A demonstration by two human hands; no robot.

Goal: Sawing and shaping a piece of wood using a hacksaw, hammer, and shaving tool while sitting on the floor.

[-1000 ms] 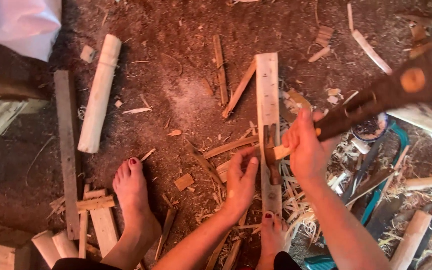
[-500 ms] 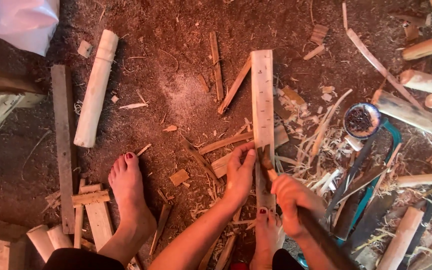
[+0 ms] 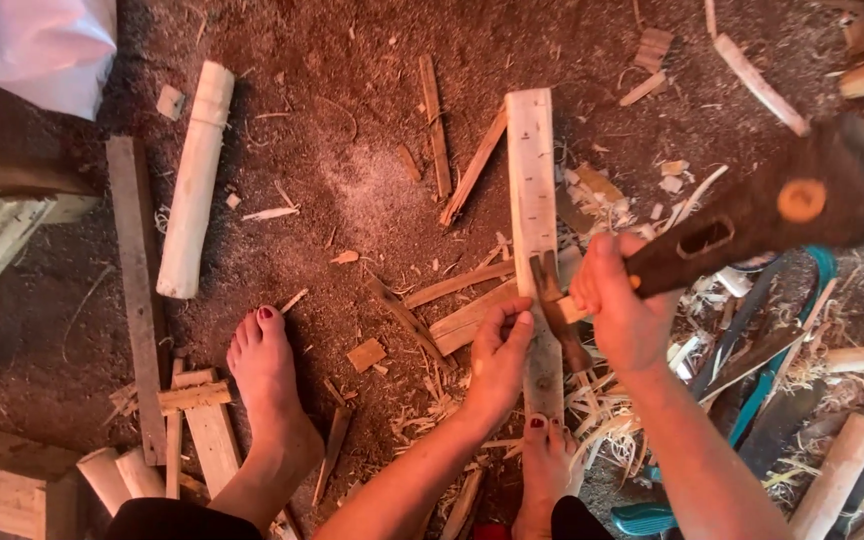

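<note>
Compared with half a second back, the right hand (image 3: 624,315) has come up from down low by the knee, and the dark tool (image 3: 752,225) it grips now swings high toward the camera, big and blurry at the upper right. A second back it was up in about the same spot.

The long pale wooden slat (image 3: 534,230) lies on the dirt floor (image 3: 352,150), running away from the person, its near end pinned under the toes of the right foot (image 3: 544,470). The left hand (image 3: 500,360) rests against the slat's left edge, fingers together and curled around the side to steady it. The right hand's fingers are wrapped tight around the tool's handle, right over the slat. A small dark wedge-like piece (image 3: 552,300) sits on the slat between the two hands; can't tell exactly what it is.

My read: the slat looks stiff, dry and light, likely to split along the grain, so holding it by the edge well below the strike point makes sense. The tool looks head-heavy.

Around it: a whitish round post (image 3: 195,180), a grey plank (image 3: 137,290), the left foot (image 3: 267,375), plus shavings and offcuts everywhere.
</note>
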